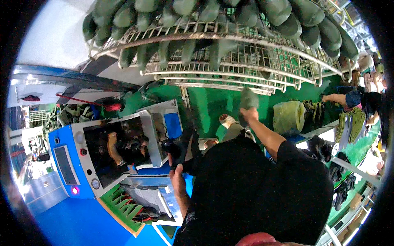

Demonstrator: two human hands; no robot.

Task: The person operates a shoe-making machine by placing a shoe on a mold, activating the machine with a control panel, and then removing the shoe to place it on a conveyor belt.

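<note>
- r hand (249, 115): fingers wrapped round green last (249, 99), which juts just past fingertips.
- l hand (177, 175): at dark item (180, 155); can't tell if fingers grip.
- tip: hold r grip firm, clear of wire rack (213, 36) ahead.

Blurred grey-green shoe last (248, 99) in the right hand (248, 115), black piece (180, 151) at the left hand (177, 174)

A cloudy yellowish bag (289, 117) stands on the green floor (205, 108), with olive pieces (315, 112) just beside it. Farther right, more olive pieces (351, 127) stand in a close row, near a person (362, 101) in dark clothes. Black shoes (340, 192) line the right side. At lower left, a green tray (119, 219) holds leaf-shaped pieces (130, 210); a red rod (82, 101) slants at upper left.
</note>
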